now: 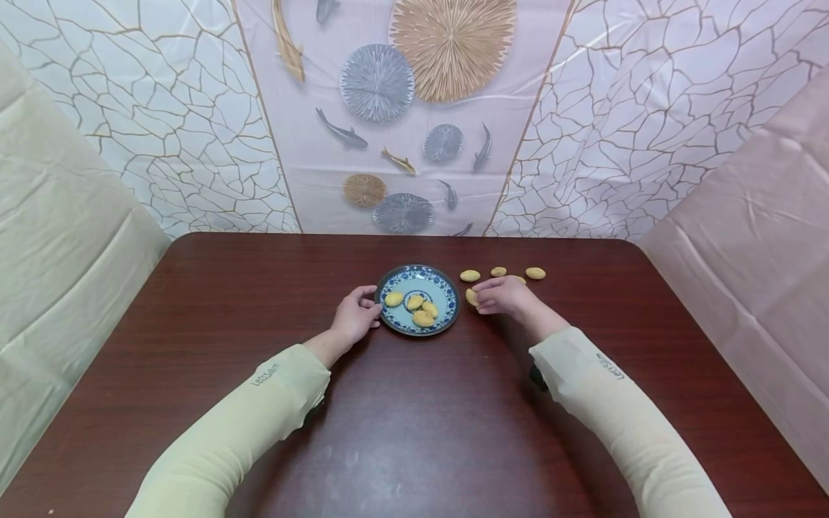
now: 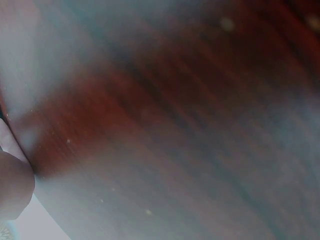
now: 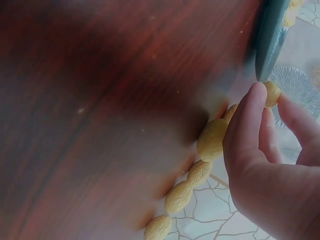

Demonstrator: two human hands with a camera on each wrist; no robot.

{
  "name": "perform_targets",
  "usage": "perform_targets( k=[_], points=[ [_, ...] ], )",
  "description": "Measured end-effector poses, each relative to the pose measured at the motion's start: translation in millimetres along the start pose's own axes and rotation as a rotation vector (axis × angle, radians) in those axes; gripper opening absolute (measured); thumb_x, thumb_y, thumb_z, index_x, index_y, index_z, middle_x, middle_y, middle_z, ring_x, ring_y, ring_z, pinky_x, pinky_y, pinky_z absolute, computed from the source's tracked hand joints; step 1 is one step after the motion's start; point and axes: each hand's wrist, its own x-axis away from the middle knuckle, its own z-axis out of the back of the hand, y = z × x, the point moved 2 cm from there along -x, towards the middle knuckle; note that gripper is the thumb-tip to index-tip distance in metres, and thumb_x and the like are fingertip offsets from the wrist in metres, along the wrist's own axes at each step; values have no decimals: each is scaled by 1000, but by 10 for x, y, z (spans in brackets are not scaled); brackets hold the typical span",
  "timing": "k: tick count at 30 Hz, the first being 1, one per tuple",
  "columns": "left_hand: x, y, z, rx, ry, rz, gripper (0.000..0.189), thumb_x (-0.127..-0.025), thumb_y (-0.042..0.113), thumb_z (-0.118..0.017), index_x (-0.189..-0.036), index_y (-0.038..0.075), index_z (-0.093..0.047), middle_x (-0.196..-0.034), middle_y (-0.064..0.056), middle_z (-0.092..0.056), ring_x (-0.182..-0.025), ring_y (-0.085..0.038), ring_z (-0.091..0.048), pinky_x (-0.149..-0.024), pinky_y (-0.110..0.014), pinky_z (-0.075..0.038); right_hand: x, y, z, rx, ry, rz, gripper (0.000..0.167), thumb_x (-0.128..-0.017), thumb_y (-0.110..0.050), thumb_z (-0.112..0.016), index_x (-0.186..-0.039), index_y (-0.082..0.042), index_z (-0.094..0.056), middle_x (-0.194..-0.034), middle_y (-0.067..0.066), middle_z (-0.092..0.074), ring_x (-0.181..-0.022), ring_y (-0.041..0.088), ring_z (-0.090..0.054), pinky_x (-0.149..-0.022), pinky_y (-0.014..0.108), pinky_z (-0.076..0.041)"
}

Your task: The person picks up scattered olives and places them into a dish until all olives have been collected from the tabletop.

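Note:
A blue-and-white patterned plate sits near the table's far middle, with several yellow, wrinkled oval pieces on it. My left hand is at its left side, fingers touching the rim. In the left wrist view only a fingertip shows at the edge. Just right of the plate, my right hand pinches another yellow oval piece between thumb and fingertips. Seen from the right wrist, that piece is a little below the plate's edge. What kind of food or object the pieces are, I cannot tell.
More yellow oval pieces lie loose on the dark red-brown table, behind and right of my right hand; one is partly hidden by it. A patterned cloth hangs behind the table, and pale cloth walls flank it.

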Motion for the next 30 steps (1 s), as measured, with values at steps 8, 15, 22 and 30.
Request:
perform_targets(
  k=[8,15,22,30],
  points=[
    [-15,-17,12,4,-4,-1,42,-90,0,-54,-132,3,-48,-89,-10,-53,-67,-9,-55,-64,-22,-58,-34,-62,-49,-41,-8,11,40,-90,-1,-55,-128,12,-48,-74,-1,-64,-63,8,-63,-69,25,-60],
    [-31,-53,11,23,-4,-23,41,-89,1,-56,-129,4,-50,-88,-10,-54,-66,-11,-57,-64,-23,-59,-58,-117,-131,-43,-28,25,41,-90,0,-56,-128,12,-48,-78,1,-64,-63,9,-63,-72,29,-61],
    [-11,-19,5,1,3,10,43,-90,2,-55,-133,3,-48,-87,-7,-52,-63,-7,-53,-59,-17,-55,-96,-167,-235,-36,-42,49,40,-90,-1,-56,-127,13,-49,-81,4,-64,-64,9,-64,-80,34,-59],
    [-15,-12,4,-2,-1,11,43,-90,2,-55,-132,4,-48,-87,-7,-52,-64,-9,-53,-61,-19,-56,-114,-208,-387,-34,-73,113,37,-89,4,-54,-123,17,-49,-74,3,-66,-63,10,-65,-69,30,-61]
  ],
)
